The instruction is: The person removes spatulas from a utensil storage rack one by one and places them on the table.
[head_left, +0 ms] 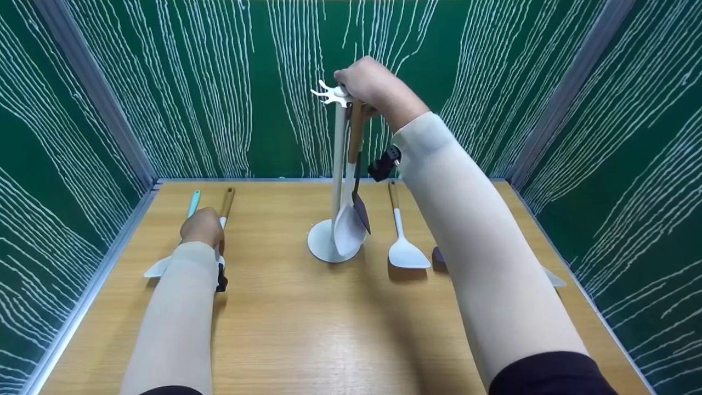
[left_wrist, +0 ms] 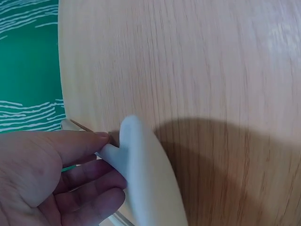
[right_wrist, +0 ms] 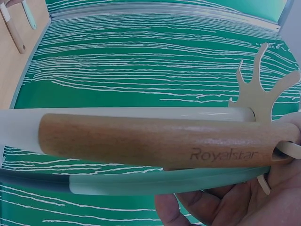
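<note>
On the left of the head view, my left hand (head_left: 203,226) pinches the white neck of a wooden-handled utensil (head_left: 226,206). The left wrist view shows its pale head (left_wrist: 146,174) edge-on above the table, kind unclear. My right hand (head_left: 372,82) grips the top of a white utensil stand (head_left: 338,148), thumb near the centre of its hooks. A white spoon-like utensil with a wooden handle (right_wrist: 155,141) hangs there, a hook passing through its handle hole. Beside it hangs a dark-headed utensil with a green handle (right_wrist: 164,182); my right fingers lie behind that handle.
A turquoise-handled utensil (head_left: 194,202) with a white head lies under the left arm. Right of the stand lies a white spatula (head_left: 407,253) with a wooden handle. A dark utensil (head_left: 438,255) and a pale utensil head (head_left: 554,278) are partly hidden by the right arm. Green walls enclose the table.
</note>
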Demonstrator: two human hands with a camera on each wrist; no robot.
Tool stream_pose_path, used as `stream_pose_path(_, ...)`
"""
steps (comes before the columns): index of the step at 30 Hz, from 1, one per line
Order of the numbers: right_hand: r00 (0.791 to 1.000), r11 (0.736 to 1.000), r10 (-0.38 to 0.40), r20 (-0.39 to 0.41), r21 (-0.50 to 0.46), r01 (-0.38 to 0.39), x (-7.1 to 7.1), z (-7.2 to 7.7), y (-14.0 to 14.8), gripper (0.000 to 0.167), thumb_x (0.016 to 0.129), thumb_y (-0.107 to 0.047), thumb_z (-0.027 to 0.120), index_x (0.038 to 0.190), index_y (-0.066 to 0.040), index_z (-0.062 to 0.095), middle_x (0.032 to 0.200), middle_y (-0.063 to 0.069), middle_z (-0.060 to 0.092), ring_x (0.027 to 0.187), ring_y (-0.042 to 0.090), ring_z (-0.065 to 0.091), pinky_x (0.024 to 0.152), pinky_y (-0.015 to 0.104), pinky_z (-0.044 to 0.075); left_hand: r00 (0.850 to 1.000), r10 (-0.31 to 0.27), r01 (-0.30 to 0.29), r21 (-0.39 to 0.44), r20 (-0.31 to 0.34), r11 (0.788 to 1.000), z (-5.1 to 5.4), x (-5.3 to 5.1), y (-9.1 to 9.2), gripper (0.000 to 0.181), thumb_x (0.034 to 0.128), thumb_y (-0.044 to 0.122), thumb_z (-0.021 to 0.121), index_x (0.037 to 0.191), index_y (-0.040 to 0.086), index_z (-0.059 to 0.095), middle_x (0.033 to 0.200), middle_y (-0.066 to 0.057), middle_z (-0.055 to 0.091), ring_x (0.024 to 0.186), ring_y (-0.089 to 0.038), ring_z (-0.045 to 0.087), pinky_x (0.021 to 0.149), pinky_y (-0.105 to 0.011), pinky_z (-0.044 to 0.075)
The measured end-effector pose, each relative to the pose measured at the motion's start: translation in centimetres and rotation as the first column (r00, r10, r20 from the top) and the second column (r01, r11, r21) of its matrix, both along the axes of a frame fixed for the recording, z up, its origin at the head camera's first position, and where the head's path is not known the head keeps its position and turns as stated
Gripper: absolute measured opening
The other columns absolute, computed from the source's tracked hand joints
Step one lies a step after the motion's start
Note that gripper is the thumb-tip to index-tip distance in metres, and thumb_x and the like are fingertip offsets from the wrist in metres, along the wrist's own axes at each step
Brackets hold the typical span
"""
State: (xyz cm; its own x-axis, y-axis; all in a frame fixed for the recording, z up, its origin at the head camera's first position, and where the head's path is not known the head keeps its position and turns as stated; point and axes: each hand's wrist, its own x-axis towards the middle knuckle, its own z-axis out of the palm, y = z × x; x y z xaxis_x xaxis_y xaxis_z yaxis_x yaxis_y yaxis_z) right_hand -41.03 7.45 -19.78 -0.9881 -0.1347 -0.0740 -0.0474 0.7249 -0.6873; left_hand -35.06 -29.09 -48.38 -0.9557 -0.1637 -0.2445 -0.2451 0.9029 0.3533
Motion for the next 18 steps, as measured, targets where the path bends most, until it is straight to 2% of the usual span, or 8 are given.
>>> stream_pose_path(6, 1.0, 1.0, -0.014, 0.009, 0.0, 0.014, 0.1, 0.1, 0.1, 0.042, 0.123, -0.048, 0.042, 0.104, -0.018, 0.066, 0.105, -0.002, 0.056, 0.099, 0.019, 0.065, 0.098, 0.039, 0.065, 1.0, -0.009, 0.008, 0.004, 0.006, 1.0, 0.8, 0.8, 0.3, 0.026, 0.1041, -0.002, 0.073, 0.128, -0.011, 0.073, 0.127, -0.029, 0.073, 0.106, -0.038, 0.066, 0.106, -0.059, 0.061)
stream_pose_path(9, 1.0, 1.0, -0.015, 0.01, -0.001, 0.015, 0.1, 0.1, 0.1, 0.043, 0.123, -0.048, 0.042, 0.105, -0.018, 0.067, 0.105, -0.002, 0.057, 0.098, 0.018, 0.065, 0.095, 0.038, 0.065, 1.0, -0.003, 0.002, 0.014, 0.008, 1.0, 0.9, 0.9, 0.3, 0.026, 0.1054, -0.001, 0.072, 0.129, -0.011, 0.073, 0.127, -0.03, 0.073, 0.106, -0.038, 0.066, 0.106, -0.059, 0.061)
stream_pose_path(15, 1.0, 0.999, -0.008, 0.03, -0.038, 0.009, 0.1, 0.1, 0.0, 0.043, 0.123, -0.046, 0.042, 0.1, -0.018, 0.064, 0.105, -0.002, 0.059, 0.097, 0.018, 0.068, 0.096, 0.037, 0.065, 0.999, 0.008, -0.008, 0.022, -0.037, 1.0, 0.3, 1.0, 0.2, 0.026, 0.1063, 0.003, 0.073, 0.129, -0.01, 0.072, 0.123, -0.028, 0.074, 0.106, -0.038, 0.068, 0.105, -0.058, 0.061)
stream_pose_path(18, 1.0, 1.0, 0.013, 0.018, -0.014, -0.013, 0.1, 0.1, 0.0, 0.04, 0.124, -0.042, 0.04, 0.101, -0.018, 0.063, 0.105, -0.002, 0.057, 0.1, 0.018, 0.068, 0.096, 0.038, 0.066, 0.998, 0.008, -0.007, 0.021, -0.059, 1.0, -0.2, 0.8, -0.2, 0.027, 0.1044, 0.004, 0.075, 0.127, -0.01, 0.073, 0.123, -0.03, 0.076, 0.105, -0.039, 0.07, 0.103, -0.06, 0.063)
